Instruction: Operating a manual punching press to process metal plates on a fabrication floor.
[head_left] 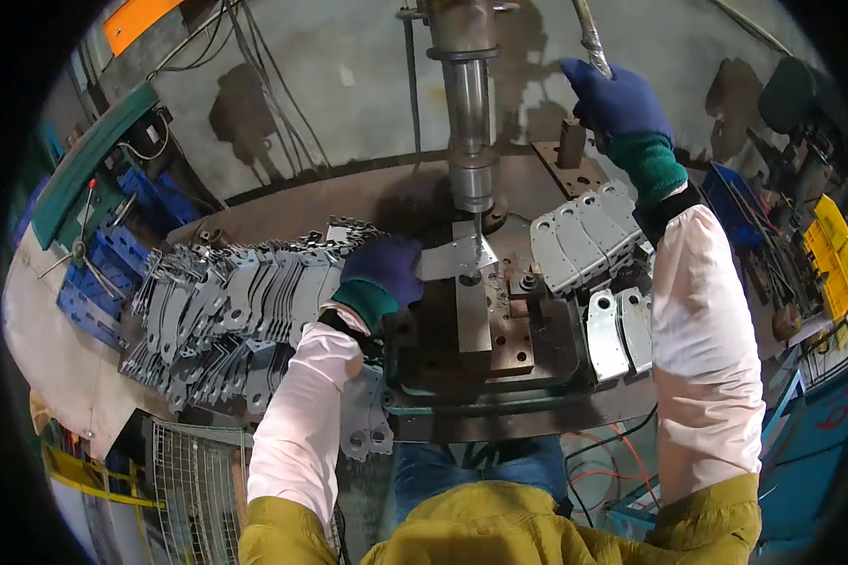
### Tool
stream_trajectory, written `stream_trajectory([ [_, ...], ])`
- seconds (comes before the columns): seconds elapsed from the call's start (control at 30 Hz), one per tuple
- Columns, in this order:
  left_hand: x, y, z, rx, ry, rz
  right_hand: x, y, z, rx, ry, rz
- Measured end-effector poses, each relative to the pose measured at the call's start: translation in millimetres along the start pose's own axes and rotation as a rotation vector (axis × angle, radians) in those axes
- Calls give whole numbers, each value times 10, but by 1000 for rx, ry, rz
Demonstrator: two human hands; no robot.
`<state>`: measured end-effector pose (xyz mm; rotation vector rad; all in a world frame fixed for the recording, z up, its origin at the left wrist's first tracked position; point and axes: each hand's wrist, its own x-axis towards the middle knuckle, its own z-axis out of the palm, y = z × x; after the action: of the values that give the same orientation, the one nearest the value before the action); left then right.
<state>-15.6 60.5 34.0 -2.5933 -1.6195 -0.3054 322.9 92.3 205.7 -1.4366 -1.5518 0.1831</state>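
My left hand (386,270), in a blue glove with a green cuff, is closed on the edge of a flat grey metal plate (446,261). The plate's other end lies on the steel fixture block (474,325), beneath the thin tool of the press spindle (468,99). Whether the tool tip touches the plate, I cannot tell. Up at the right, my right hand (622,104), gloved alike, is wrapped round a metal lever (588,36). Left of my left hand stands a long row of similar metal plates (240,292), packed on edge.
Stacked plates (584,235) lie right of the fixture, with more plates (608,337) nearer me. Blue bins (94,292) stand at the far left. A yellow bin (834,254) and loose tools are at the right. A wire basket (193,480) stands below the table's front edge.
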Motion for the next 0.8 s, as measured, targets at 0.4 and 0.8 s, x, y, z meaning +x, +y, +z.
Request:
stream_trajectory([
  [0.4, 119, 149, -176, 35, -189, -104, 179, 200, 170, -24, 115, -25],
  [0.8, 135, 148, -215, -29, -179, -139, 352, 139, 418, -156, 385, -53],
])
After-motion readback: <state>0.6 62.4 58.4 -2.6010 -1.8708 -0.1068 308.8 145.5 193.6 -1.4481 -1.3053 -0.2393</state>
